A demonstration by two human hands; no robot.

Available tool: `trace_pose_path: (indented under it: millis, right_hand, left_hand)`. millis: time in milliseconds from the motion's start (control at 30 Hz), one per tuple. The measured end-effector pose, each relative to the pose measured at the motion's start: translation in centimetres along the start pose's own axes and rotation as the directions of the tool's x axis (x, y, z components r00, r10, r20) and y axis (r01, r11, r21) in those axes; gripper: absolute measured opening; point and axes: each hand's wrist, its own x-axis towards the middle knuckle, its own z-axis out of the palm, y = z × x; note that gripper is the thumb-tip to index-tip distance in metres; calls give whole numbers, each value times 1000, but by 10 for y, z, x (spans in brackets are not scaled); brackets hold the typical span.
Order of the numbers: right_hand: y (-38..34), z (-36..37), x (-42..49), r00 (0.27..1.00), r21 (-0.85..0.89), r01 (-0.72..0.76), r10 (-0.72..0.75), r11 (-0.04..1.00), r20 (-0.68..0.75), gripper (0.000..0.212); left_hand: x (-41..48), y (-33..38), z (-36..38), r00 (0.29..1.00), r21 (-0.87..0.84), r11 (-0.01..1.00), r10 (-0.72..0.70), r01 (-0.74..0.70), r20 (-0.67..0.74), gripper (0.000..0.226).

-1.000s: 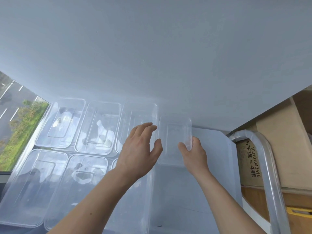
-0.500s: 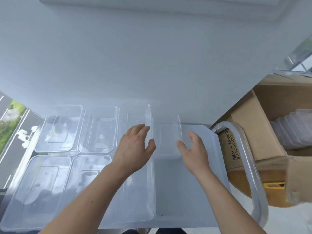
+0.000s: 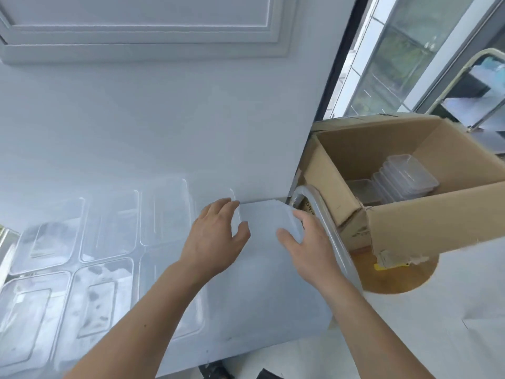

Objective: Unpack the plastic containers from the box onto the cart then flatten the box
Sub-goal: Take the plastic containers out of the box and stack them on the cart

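Several clear plastic containers (image 3: 109, 225) lie in two rows on the pale blue cart top (image 3: 262, 296). A small clear container (image 3: 235, 198) lies at the back of the cart, and my left hand (image 3: 216, 236) hovers over it with relaxed fingers, holding nothing. My right hand (image 3: 308, 242) is open above the cart's right edge, next to the cart handle (image 3: 325, 214). To the right stands the open cardboard box (image 3: 426, 225), with a stack of clear containers (image 3: 404, 176) inside.
The box rests on a round wooden stool (image 3: 396, 277). A grey panelled wall (image 3: 164, 105) rises right behind the cart. A window (image 3: 396, 64) and another metal frame (image 3: 464, 72) are at the upper right.
My view has swung right, bringing the box and its contents into sight. Both hands have let go of the small container and drifted right, the right hand now near the cart handle.
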Motion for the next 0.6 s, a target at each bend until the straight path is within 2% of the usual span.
trace_pose_path:
  millis: [267, 600]
  right_hand:
    - [75, -125, -76, 996, -45, 22, -26, 999, -87, 53]
    - [166, -237, -135, 955, 29, -27, 35, 999, -295, 46]
  left_hand:
    - [-48, 140, 62, 988, -20, 987, 156, -156, -13, 50]
    - [-75, 277, 133, 929, -10, 935, 353, -354, 110, 47]
